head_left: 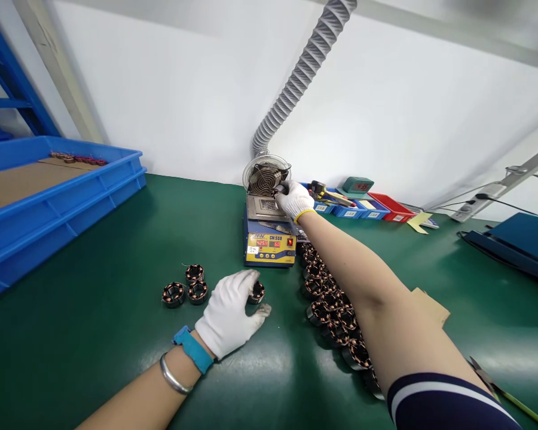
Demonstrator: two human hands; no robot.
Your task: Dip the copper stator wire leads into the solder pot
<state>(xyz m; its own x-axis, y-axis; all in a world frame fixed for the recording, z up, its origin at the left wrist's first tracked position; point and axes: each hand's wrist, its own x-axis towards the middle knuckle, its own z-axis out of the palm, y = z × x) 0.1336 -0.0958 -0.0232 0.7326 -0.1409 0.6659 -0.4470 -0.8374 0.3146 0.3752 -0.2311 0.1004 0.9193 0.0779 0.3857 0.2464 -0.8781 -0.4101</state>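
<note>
On the green tabletop, my white-gloved left hand (pixel 231 313) spreads its thumb and fingers around a wound motor stator (pixel 257 293), black with copper coils. The fingertips are over its far side; the thumb lies a little apart from its near side. My right hand (pixel 293 199), also gloved, is closed over the top of a blue and yellow solder pot (pixel 269 248) with red digits. A small dark and copper piece, seemingly a stator (pixel 277 192), shows at its fingertips, mostly hidden. Left of my left hand stand three more stators (pixel 198 292).
Rows of stators (pixel 330 300) stand under my right forearm. A fan (pixel 266 179) with a grey duct (pixel 291 83) is behind the pot. Small blue bins (pixel 347 211) and a red bin (pixel 391 208) line the wall. At left is a large blue crate (pixel 85 194); pliers (pixel 486 379) lie at right.
</note>
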